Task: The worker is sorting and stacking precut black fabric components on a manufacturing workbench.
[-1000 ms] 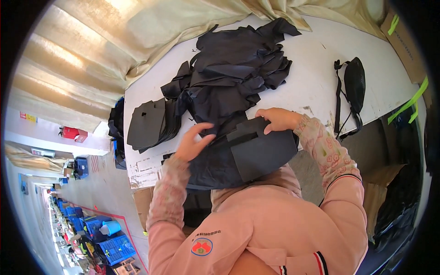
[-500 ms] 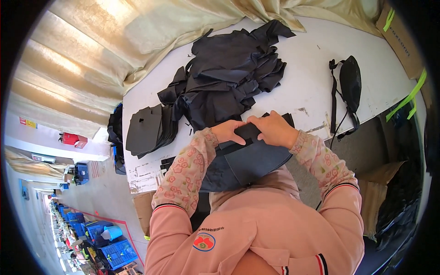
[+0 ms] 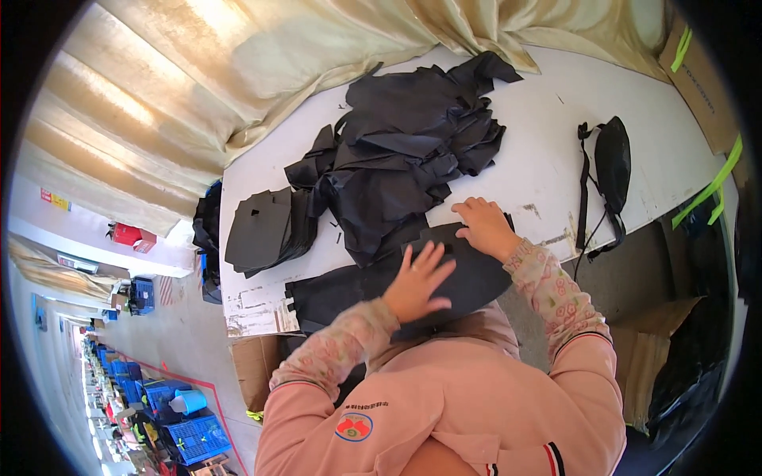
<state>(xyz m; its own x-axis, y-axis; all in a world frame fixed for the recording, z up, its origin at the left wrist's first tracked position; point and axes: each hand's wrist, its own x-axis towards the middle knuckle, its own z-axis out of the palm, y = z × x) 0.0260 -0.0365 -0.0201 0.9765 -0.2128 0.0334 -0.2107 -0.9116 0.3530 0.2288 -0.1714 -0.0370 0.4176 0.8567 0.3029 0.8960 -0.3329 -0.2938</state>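
A dark, flat piece of black fabric [image 3: 341,289] lies along the near edge of the white table, partly over my lap. My left hand [image 3: 417,285] is above its middle, fingers spread and holding nothing. At the piece's far right edge is my right hand [image 3: 486,228], its thumb and fingers apart; whether it presses on the fabric I cannot tell. Just beyond sits a loose heap of black fabric pieces [image 3: 405,131]. To the left, a stack of black flat panels [image 3: 258,230] with a small cut-out in the top one rests on the table.
A black pouch with straps [image 3: 613,163] lies at the right of the white table [image 3: 548,119]. Beige curtains [image 3: 151,103] hang behind. Cardboard boxes [image 3: 655,349] stand at the lower right, and blue crates [image 3: 198,436] are on the floor at the far left.
Both hands have parted from the folded edge they were pinching. The black piece now lies flatter, spread toward the left. My left hand has come nearer with its fingers spread.
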